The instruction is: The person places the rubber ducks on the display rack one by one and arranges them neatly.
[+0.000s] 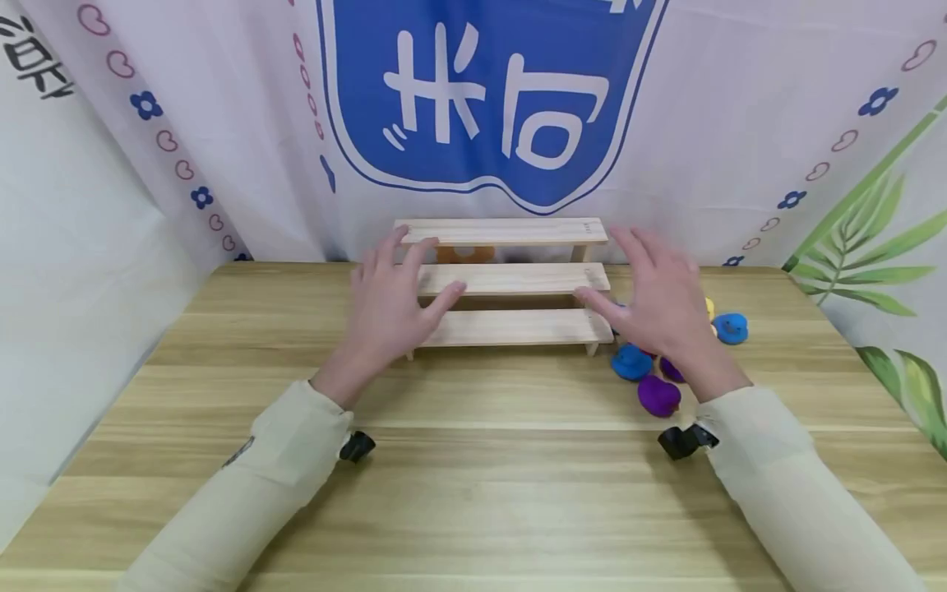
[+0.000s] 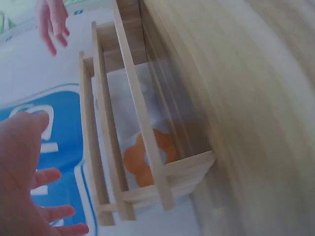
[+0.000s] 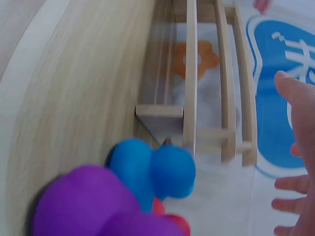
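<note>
Flanking the wooden shelf (image 1: pixel 510 279)
Left hand (image 1: pixel 388 302) spread at nine o'clock, right hand (image 1: pixel 661 292) spread at three, you're best moving evenly, avoiding the toy ducks (image 1: pixel 658 396) at four

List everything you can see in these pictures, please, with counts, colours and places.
Table: 1, light brown, lower view.
Three-shelf rack: 1, pale wood, near table's back.
Ducks: several, some hidden; blue, purple, bits of red and yellow; right of rack.
Cloth: at least 1, white, behind table.
Emblem: 1, blue and white, on cloth.
Flower: 1, orange, behind rack.
Leaves: several, green, at right.
Small prints: many, pink and blue, on cloth.
Writing: some, black, upper left.
Wrist devices: 2, black, left and right.
Sleeves: 2, pale beige, left and right.
Left hand: 1, bare, by rack's left end.
Right hand: 1, bare, by rack's right end.
</note>
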Available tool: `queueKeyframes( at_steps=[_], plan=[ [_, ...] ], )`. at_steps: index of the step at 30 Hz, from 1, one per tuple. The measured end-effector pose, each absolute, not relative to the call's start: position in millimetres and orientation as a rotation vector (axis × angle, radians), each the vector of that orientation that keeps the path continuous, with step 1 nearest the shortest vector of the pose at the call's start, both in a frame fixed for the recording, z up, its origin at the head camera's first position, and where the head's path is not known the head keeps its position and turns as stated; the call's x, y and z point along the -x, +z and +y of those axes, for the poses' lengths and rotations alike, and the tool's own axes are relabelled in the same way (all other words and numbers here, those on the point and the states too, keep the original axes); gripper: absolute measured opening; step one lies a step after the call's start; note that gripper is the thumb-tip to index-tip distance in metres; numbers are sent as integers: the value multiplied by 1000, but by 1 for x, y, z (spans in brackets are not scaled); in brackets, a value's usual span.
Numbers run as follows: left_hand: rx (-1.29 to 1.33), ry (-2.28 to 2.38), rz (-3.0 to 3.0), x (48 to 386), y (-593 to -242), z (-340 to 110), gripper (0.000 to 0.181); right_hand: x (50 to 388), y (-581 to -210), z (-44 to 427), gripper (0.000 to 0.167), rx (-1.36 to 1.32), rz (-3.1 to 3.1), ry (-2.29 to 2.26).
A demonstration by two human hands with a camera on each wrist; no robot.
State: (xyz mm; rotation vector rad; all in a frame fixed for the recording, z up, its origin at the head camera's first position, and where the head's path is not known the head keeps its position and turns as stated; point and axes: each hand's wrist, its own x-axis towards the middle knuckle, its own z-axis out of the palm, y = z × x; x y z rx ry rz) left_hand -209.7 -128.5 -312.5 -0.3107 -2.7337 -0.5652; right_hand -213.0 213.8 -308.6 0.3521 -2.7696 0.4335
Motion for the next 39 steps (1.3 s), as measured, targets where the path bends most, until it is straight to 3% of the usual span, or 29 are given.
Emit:
queueKeyframes(
  at_steps=[6, 16, 39],
  plan=[
    [130, -961, -2650, 211, -320, -141, 57, 213, -313, 238, 78, -349, -2639, 605],
    [-22, -1392, -2629, 220, -332, -155, 54, 213, -321, 285, 63, -181, -2555, 894],
    [-109, -1495, -2701, 229, -342, -159, 50, 208, -354, 371, 66, 293, -2611, 1282]
  ],
)
